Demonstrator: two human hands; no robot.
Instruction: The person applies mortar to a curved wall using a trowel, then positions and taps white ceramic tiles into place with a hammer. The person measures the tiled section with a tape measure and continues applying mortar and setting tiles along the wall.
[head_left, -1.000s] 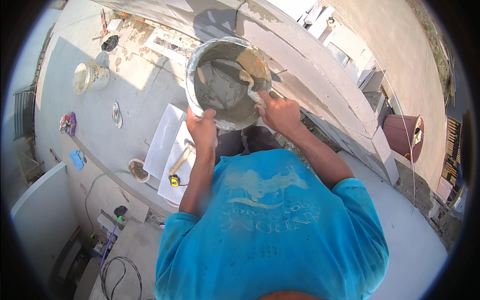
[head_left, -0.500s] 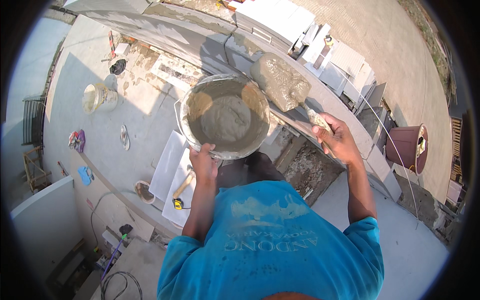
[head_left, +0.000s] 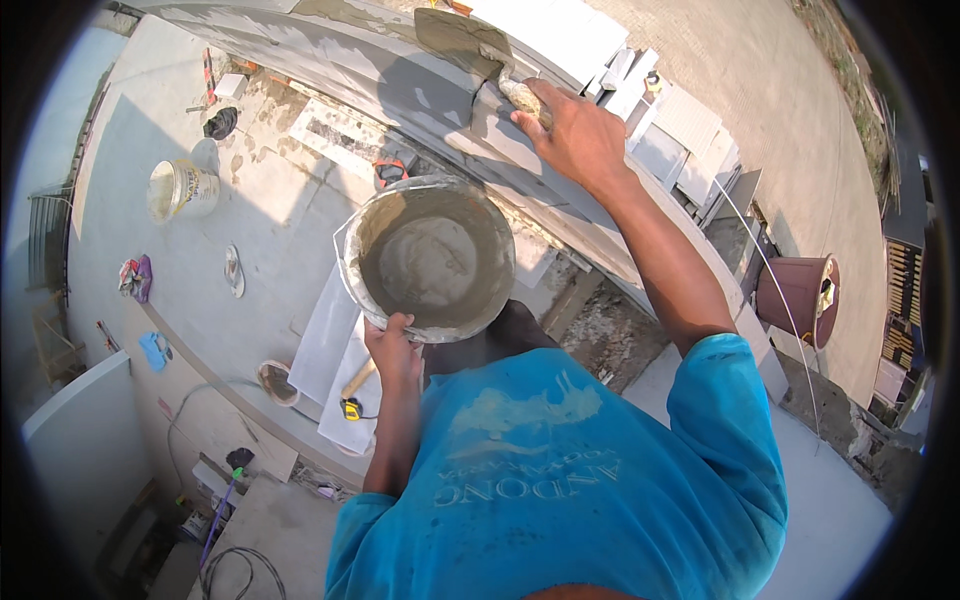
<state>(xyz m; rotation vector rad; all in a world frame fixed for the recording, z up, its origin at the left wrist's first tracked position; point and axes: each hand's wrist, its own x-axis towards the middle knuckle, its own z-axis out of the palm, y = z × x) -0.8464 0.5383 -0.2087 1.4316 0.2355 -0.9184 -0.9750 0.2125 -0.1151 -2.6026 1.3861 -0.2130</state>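
Note:
My left hand (head_left: 394, 350) grips the near rim of a round bucket (head_left: 497, 262), fingers curled over its edge. Grey wet mortar (head_left: 425, 258) lies in the bottom, and dried smears coat the inside. My right hand (head_left: 580, 135) is wrapped around the handle of a trowel (head_left: 462, 40), arm stretched forward. The wide blade is over the top of a grey block wall (head_left: 370, 95), by the mortar along that top; whether they touch I cannot tell.
White slabs (head_left: 550, 35) are stacked beyond the wall, and a brown bucket (head_left: 790, 295) stands at right. On the floor at left are a white pail (head_left: 190, 190) and sandals (head_left: 233, 270). A hammer (head_left: 358, 378) and yellow tape measure (head_left: 351, 408) lie on pale boards beside me.
My right hand has carried the mortar-loaded trowel from beside the bucket forward and left, over the wall top. The bucket has shifted slightly left and nearer in the picture, still in my left hand.

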